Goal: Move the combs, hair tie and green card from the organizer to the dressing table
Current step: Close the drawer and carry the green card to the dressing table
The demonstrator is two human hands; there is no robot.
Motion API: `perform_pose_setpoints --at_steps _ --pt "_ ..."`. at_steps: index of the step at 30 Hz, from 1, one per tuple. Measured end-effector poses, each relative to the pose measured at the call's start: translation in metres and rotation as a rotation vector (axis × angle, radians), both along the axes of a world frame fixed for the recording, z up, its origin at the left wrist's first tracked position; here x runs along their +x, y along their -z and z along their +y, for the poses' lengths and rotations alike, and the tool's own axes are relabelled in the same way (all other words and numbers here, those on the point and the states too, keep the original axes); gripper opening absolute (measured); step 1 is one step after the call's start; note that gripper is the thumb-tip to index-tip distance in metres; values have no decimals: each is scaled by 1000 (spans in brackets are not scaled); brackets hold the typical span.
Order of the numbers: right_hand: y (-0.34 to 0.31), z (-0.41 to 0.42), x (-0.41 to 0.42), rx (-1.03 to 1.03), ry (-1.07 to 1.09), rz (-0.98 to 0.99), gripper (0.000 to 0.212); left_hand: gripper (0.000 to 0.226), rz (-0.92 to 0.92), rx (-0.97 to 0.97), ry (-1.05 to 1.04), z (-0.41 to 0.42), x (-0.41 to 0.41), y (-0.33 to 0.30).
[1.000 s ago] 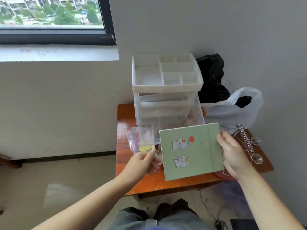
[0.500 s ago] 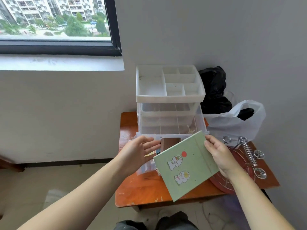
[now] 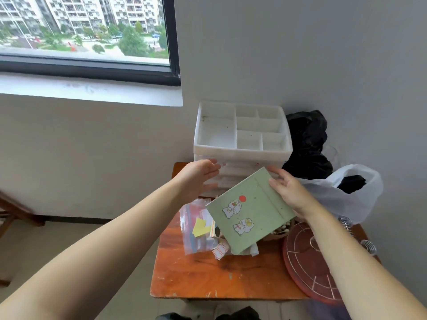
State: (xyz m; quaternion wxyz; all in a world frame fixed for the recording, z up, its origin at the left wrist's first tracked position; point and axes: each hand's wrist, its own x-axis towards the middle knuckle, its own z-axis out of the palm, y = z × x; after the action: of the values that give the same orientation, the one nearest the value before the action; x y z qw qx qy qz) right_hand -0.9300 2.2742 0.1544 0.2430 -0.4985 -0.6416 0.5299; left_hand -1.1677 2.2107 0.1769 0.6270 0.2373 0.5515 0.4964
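While outstretched, hands beside organizer

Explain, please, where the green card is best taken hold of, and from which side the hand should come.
Pinch the green card at its right edge, coming from the right, thumb on top and fingers beneath. The card is thin and flat, and it lies tilted on a pile of small things, so that edge seems lifted off the table. The right hand rests at this edge.
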Motion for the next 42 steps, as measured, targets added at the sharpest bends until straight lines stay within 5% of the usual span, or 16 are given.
perform_pose_setpoints --at_steps 6,12,17,22,28,33,37,42 --pt "6 -1 -10 -125 -2 120 23 40 164 -76 49 -18 -3 14" --pt "19 -25 -73 -301 -171 180 24 52 -166 -150 2 -113 -45 43" --pt "31 -95 -165 -387 -299 203 23 44 -422 48 -478 -238 -62 66" --pt "44 -234 -231 -562 -483 138 23 25 -492 199 -998 -382 -38 86" --pt "60 -428 -262 -740 -974 5 15 21 -366 250 -1517 -585 -8 85" --pt "53 -602 -277 -576 -1338 -113 31 21 -248 187 -1764 -765 41 72" --pt "46 -730 -282 -415 -1732 -221 24 20 -232 199 -1986 -869 84 74" --pt "59 -874 -295 -404 -1972 -336 13 26 -240 251 -2265 -970 124 84"
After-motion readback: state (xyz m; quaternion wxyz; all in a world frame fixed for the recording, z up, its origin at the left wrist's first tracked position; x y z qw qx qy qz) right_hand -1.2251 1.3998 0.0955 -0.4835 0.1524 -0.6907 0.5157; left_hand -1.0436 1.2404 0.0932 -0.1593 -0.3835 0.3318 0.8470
